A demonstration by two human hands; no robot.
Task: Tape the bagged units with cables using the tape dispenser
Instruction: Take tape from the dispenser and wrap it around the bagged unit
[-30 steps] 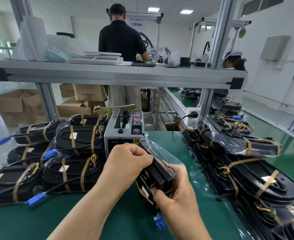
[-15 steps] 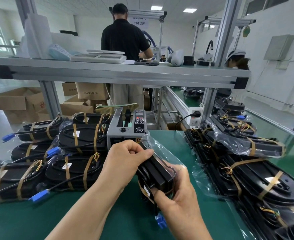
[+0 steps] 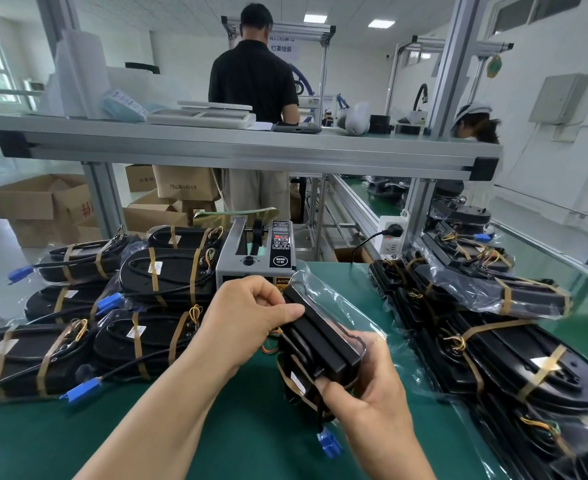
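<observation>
The left hand point(image 3: 251, 313) curls over the upper end of a black bagged unit point(image 3: 320, 341), thumb and fingers pinching its edge; the right hand point(image 3: 365, 393) grips the lower end from underneath, fingers wrapped round it and thumb pressed on the near face; the unit is held tilted above the green table mat point(image 3: 216, 427), near the middle of the bench and just in front of the tape dispenser point(image 3: 254, 251); its clear plastic bag point(image 3: 323, 289) stands open and loose past the far end; a strip of brown tape point(image 3: 287, 375) crosses the unit's lower part, and a blue connector point(image 3: 329, 445) hangs below the right hand on its cable; to the left lies a pile of taped units point(image 3: 168, 271) with cables and blue plugs; to the right lies another stack of bagged units point(image 3: 510, 358), some bound with tape; a plug sits in the white power socket point(image 3: 391, 233) behind the dispenser; cardboard boxes point(image 3: 43, 206) stand on the floor at far left; beyond the aluminium shelf point(image 3: 244, 154) a person in a black shirt point(image 3: 254, 77) stands facing away.
</observation>
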